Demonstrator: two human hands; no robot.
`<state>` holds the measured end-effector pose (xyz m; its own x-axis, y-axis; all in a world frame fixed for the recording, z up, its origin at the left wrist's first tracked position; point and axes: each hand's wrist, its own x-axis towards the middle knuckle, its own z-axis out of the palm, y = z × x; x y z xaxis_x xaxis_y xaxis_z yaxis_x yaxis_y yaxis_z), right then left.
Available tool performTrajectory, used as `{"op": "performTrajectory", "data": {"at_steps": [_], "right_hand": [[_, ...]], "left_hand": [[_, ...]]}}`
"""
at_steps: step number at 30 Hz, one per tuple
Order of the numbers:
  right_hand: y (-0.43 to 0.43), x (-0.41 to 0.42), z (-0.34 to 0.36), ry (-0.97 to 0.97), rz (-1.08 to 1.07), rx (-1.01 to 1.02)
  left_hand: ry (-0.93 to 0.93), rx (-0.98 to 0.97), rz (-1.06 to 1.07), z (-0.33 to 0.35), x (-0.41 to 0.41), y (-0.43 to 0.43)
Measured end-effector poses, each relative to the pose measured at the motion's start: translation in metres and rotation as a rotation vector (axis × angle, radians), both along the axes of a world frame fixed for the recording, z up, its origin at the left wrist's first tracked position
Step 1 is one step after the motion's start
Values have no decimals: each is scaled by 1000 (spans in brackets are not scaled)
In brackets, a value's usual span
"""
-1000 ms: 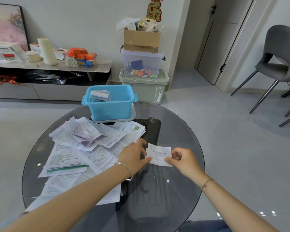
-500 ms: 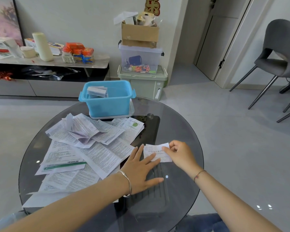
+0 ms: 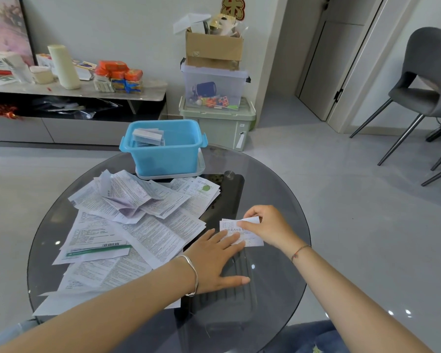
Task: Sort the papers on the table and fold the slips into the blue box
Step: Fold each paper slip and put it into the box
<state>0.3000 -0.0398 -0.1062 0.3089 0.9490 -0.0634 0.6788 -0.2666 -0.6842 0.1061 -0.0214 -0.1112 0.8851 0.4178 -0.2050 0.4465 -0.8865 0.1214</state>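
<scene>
A small white slip (image 3: 250, 237) lies on the round glass table (image 3: 278, 189) at its right middle. My left hand (image 3: 214, 258) lies flat with straight fingers, the fingertips pressing the slip's left edge. My right hand (image 3: 267, 225) pinches the slip's top edge and bends it over toward me. The blue box (image 3: 168, 154) stands at the far side of the table on a white lid, with folded slips (image 3: 148, 137) inside at its left. A loose pile of printed papers (image 3: 127, 225) covers the table's left half.
Behind the table, a green bin (image 3: 219, 123), a clear bin and a cardboard box are stacked against the wall. A low shelf (image 3: 74, 90) with packets runs along the left wall. A grey chair (image 3: 425, 85) stands at the right.
The slip came down from between both hands onto the glass. My left hand let go of it and flattened beside it; my right hand now folds its top edge over.
</scene>
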Motion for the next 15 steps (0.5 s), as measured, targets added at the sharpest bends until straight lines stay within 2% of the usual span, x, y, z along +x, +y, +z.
{"op": "performTrajectory", "data": {"at_steps": [15], "right_hand": [[9,-8,-1,-100,-21,-23]], "left_hand": [[-46,6,-2,-7,-2,1]]}}
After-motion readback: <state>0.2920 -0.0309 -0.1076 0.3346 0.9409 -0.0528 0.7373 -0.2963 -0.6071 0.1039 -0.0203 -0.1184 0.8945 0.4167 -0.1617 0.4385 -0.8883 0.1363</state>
